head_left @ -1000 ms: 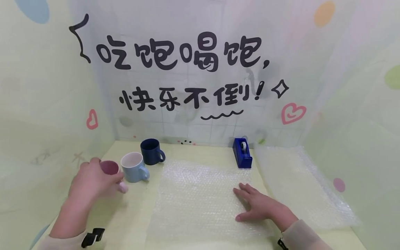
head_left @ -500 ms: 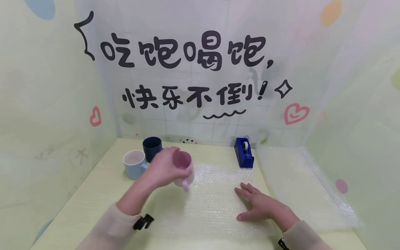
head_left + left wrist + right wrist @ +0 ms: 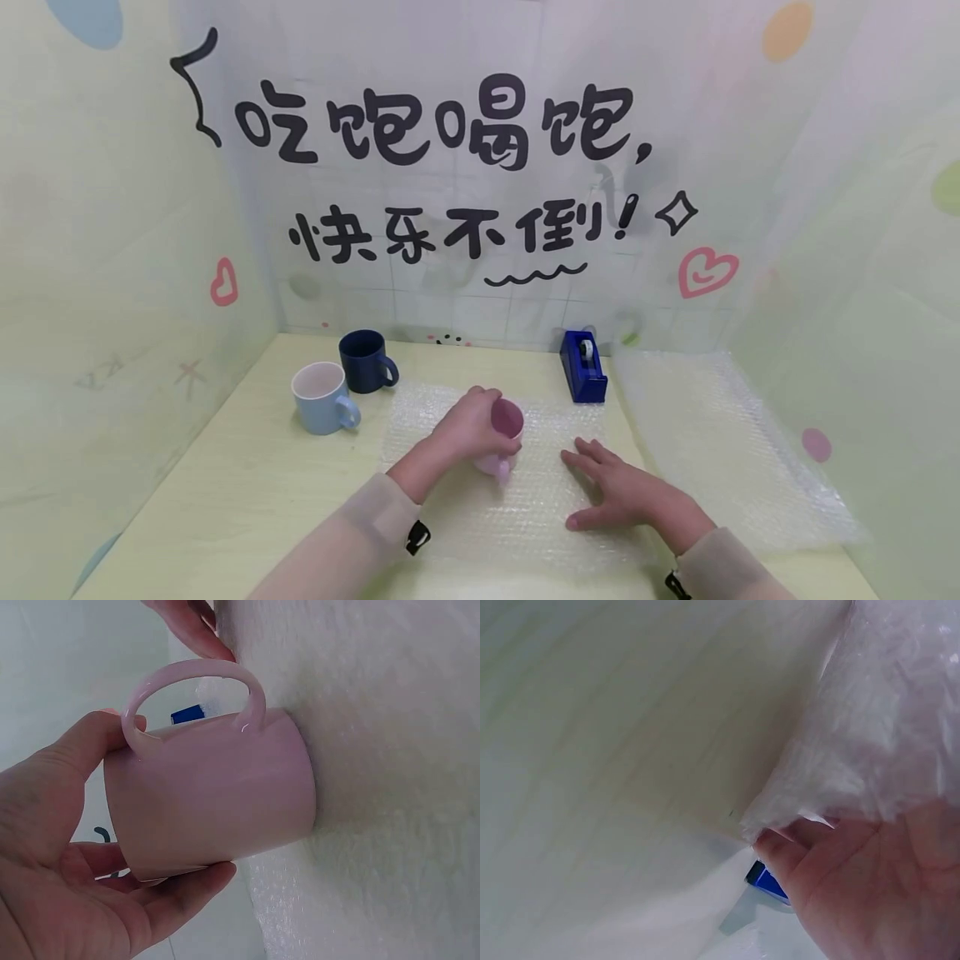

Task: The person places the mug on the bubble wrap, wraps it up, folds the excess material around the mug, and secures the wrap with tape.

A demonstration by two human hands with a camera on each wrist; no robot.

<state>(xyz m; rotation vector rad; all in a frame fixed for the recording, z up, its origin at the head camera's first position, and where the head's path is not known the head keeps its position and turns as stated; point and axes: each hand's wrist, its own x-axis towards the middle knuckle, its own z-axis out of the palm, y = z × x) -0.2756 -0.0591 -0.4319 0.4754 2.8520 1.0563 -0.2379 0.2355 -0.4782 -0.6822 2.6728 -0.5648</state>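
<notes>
My left hand (image 3: 468,425) grips a pink mug (image 3: 217,795) near its rim, thumb on one side and fingers on the other. The mug stands upright over the middle of a bubble wrap sheet (image 3: 525,529), its base right at the sheet in the left wrist view. Its handle (image 3: 503,471) points toward me. Fingers spread, my right hand (image 3: 622,496) rests on the sheet's right side. Seen from the right wrist, the edge of the bubble wrap (image 3: 892,727) lies along that hand's fingers (image 3: 780,855).
At the left stand a light blue mug (image 3: 321,404) and a dark blue mug (image 3: 363,367). A blue tape dispenser (image 3: 583,371) sits behind the sheet. More bubble wrap (image 3: 720,450) lies at the right, and printed walls (image 3: 450,50) enclose the table (image 3: 225,500).
My left hand has carried the pink mug from the table's left side, past the other mugs, rightward onto the bubble wrap. The right hand has stayed in place.
</notes>
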